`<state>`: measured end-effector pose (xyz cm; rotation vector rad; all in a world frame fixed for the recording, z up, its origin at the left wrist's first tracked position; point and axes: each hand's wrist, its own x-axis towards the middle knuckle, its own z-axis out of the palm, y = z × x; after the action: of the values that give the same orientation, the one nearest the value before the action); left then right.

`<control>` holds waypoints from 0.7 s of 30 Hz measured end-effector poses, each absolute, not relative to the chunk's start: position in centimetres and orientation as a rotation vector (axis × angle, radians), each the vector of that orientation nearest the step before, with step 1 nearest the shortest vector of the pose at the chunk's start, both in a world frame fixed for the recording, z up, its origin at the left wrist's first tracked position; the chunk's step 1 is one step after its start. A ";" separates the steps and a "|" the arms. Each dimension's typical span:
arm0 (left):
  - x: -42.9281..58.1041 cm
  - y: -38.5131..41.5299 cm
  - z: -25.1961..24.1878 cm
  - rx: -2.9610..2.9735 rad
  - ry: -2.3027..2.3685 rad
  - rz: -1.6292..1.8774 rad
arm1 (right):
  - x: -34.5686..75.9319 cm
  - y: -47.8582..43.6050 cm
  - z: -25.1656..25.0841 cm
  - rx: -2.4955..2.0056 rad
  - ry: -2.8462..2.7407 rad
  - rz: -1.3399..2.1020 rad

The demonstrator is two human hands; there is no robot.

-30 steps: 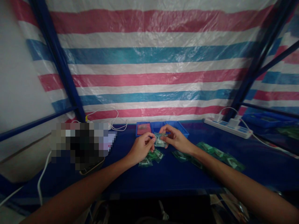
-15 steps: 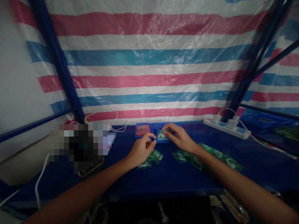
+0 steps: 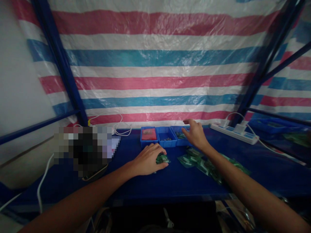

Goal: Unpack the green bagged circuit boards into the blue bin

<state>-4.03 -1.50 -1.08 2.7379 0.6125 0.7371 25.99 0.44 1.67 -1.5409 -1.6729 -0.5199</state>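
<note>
My left hand rests palm down over a small pile of green plastic packets. Its thumb and fingers are spread around the pile, which the palm partly hides. Over at the right blue bin, my right hand hovers with thumb and fingers apart and nothing between them. Green packets lie inside that bin. Beside it, the middle blue bin has a few small pieces at the bottom. A red packet fills much of the left blue bin.
More green packets are strewn under and beside my right forearm. A white power strip with plugs and a cable lies at the back right. Blurred-out objects stand on the left. Striped sheeting hangs behind the blue table.
My right hand has moved right, from above the middle bin to the right bin, and no longer holds a clear packet. My left hand has lowered onto the green packets.
</note>
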 end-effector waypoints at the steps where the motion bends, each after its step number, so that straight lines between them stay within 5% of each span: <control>1: -4.0 -1.4 -1.1 2.727 0.612 0.767 | 25.7 0.3 1.8 -1.508 -1.670 -0.524; 12: -3.8 0.1 -1.3 2.654 0.750 0.914 | 22.6 -3.1 4.8 -1.213 -2.038 -0.142; 21: -3.5 0.3 -1.3 2.262 0.772 1.165 | 19.3 -4.2 5.1 -1.162 -2.320 0.616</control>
<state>-3.54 0.28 -1.32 2.2623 0.7717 1.1645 19.32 -4.21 5.06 -1.1623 -2.3203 0.6156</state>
